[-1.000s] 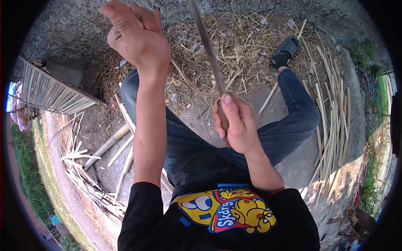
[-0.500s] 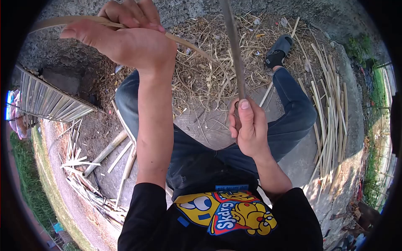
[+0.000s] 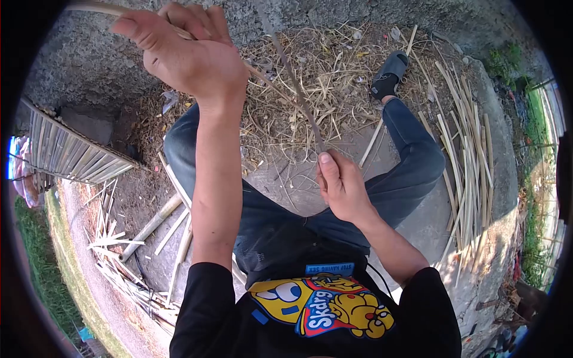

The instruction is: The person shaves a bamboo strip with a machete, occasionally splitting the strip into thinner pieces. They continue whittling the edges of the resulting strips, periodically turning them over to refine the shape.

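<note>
Raised at the upper left, my left hand (image 3: 194,59) is closed around a thin bamboo strip (image 3: 98,8). One end of the strip runs out past the thumb toward the top left, and the other slants down to the right behind the knife. My right hand (image 3: 341,184) grips the lower end of a long, narrow knife (image 3: 296,85) in front of my lap, its thumb lying along the top. The blade points up and to the left, overlapping the strip in this view. Most of the handle is hidden inside the fist.
Curled shavings (image 3: 334,77) cover the ground between my feet. A pile of split bamboo strips (image 3: 468,161) lies at the right. Cut pieces and a bamboo pole (image 3: 149,227) are at the left, below a slatted bamboo panel (image 3: 71,146). A rough wall (image 3: 95,59) rises ahead.
The knife has swung from nearly upright to a leftward tilt, and my right hand has shifted slightly left and down. My left hand has turned a little, lifting the strip's left end.
</note>
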Available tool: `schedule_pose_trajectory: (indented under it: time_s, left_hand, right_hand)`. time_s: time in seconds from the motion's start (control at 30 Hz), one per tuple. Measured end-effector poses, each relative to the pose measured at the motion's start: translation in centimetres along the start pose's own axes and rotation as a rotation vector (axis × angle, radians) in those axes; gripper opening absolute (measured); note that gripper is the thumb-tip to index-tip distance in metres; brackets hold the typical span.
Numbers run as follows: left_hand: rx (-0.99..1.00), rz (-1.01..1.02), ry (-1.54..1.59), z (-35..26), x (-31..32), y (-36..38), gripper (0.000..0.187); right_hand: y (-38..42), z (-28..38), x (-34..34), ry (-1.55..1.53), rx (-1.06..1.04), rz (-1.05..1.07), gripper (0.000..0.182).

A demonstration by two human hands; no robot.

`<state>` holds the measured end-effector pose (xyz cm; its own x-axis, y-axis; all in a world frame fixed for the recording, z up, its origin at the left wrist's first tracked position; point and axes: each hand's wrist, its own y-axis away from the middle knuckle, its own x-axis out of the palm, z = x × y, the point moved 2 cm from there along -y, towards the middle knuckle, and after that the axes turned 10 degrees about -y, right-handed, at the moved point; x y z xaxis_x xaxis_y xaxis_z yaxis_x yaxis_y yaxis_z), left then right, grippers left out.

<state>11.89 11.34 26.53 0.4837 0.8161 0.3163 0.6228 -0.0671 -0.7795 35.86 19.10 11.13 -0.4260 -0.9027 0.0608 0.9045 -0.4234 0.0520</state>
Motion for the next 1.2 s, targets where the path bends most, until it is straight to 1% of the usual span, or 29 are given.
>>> schedule_pose_trajectory:
  time_s: [0.07, 0.1, 0.13, 0.17, 0.2, 0.23, 0.27, 0.3, 0.37, 0.4, 0.43, 0.47, 0.5, 0.53, 0.6, 0.67, 0.73, 0.8, 0.87, 0.93, 1.0, 1.03, 1.07, 1.13, 1.17, 1.2]
  left_hand:
    - [0.005, 0.029, -0.420, 1.8, 2.7, 3.0, 0.071]
    - [-0.002, 0.002, -0.524, 2.4, 3.5, 3.9, 0.068]
    - [0.009, 0.000, -0.521, 2.6, 3.0, 3.7, 0.068]
    - [0.029, -0.019, -0.436, 0.9, 2.6, 3.3, 0.069]
    - [0.037, -0.035, -0.354, -0.9, 2.0, 2.8, 0.070]
    - [-0.005, -0.056, -0.306, -2.9, 1.0, 1.6, 0.073]
    - [0.019, -0.066, -0.293, -4.1, 0.4, 0.9, 0.072]
    - [0.060, -0.078, -0.276, -5.2, -0.1, 0.0, 0.072]
    - [0.095, -0.064, -0.307, -8.1, -1.9, -1.4, 0.068]
    - [0.111, -0.044, -0.334, -9.5, -2.7, -2.1, 0.065]
    - [0.111, -0.042, -0.343, -10.8, -3.6, -3.1, 0.065]
    - [0.049, -0.011, -0.327, -12.2, -4.2, -4.1, 0.060]
    - [-0.015, 0.018, -0.314, -13.0, -4.4, -4.7, 0.056]
    - [-0.016, 0.016, -0.330, -12.9, -4.5, -4.6, 0.056]
    - [-0.059, -0.097, -0.521, -11.7, -1.9, -4.3, 0.059]
    - [-0.017, -0.117, -0.538, -8.4, 0.3, -3.1, 0.061]
    - [-0.029, -0.217, -0.420, -4.2, -0.7, -3.1, 0.065]
    - [-0.013, -0.209, -0.418, -3.0, -1.5, -3.4, 0.066]
    - [-0.012, -0.204, -0.421, -2.5, -2.1, -3.0, 0.067]
    - [0.001, -0.136, -0.365, -2.4, -2.1, -2.7, 0.068]
    - [-0.026, -0.128, -0.344, -2.7, -1.8, -2.4, 0.068]
    - [-0.044, -0.120, -0.323, -2.9, -1.6, -2.4, 0.068]
    - [-0.037, -0.114, -0.315, -3.1, -1.5, -2.5, 0.068]
    - [-0.020, -0.103, -0.340, -3.3, -1.8, -2.5, 0.068]
    - [-0.022, -0.105, -0.346, -3.3, -1.7, -2.6, 0.068]
    - [-0.004, -0.078, -0.374, -3.5, -1.7, -2.9, 0.067]
  right_hand:
    - [0.4, -4.5, -0.5, 0.024, 0.451, 0.162, 0.054]
    - [1.1, -4.6, 0.0, 0.037, 0.472, 0.171, 0.055]
    - [1.4, -4.8, 0.5, 0.049, 0.499, 0.185, 0.055]
    - [1.3, -4.8, 0.5, 0.073, 0.384, 0.167, 0.055]
    - [1.0, -4.4, 0.3, 0.061, 0.402, 0.164, 0.055]
    - [0.2, -2.9, -0.2, 0.041, 0.258, 0.119, 0.053]
    - [-0.4, -1.2, -0.7, 0.026, 0.102, 0.080, 0.052]
    - [-0.8, 0.1, -1.0, 0.027, 0.097, 0.092, 0.052]
    - [-1.6, 2.8, -1.9, -0.200, 0.106, -0.026, 0.055]
    - [-1.7, 3.7, -2.1, -0.204, 0.104, -0.020, 0.055]
    - [-1.8, 4.3, -2.2, -0.272, 0.124, -0.065, 0.055]
    - [-1.6, 4.7, -2.3, -0.340, 0.151, -0.110, 0.055]
    - [-1.5, 5.0, -2.2, -0.376, 0.162, -0.086, 0.055]
    - [-1.4, 5.1, -2.0, -0.382, 0.170, -0.074, 0.055]
    - [-1.2, 5.2, -1.3, -0.344, 0.184, -0.009, 0.054]
    - [-1.2, 5.3, -0.2, -0.348, 0.172, 0.042, 0.054]
    - [-1.2, 5.4, 1.1, -0.342, 0.172, 0.088, 0.053]
    - [-0.9, 5.8, 1.8, -0.366, 0.173, 0.082, 0.052]
    - [-0.3, 5.9, 2.0, -0.362, 0.112, 0.125, 0.055]
    - [0.1, 5.6, 2.7, -0.355, 0.097, 0.120, 0.053]
    - [0.3, 3.2, 3.5, -0.287, 0.132, 0.137, 0.053]
    - [0.3, -0.2, 3.8, -0.241, 0.200, 0.192, 0.053]
    - [0.2, -0.7, 3.5, -0.242, 0.189, 0.186, 0.053]
    - [-0.1, -1.4, 3.1, -0.150, 0.370, 0.198, 0.053]
    - [-0.3, 0.6, 2.7, -0.265, 0.453, 0.199, 0.052]
    - [-0.2, 2.1, 2.6, -0.269, 0.469, 0.208, 0.052]
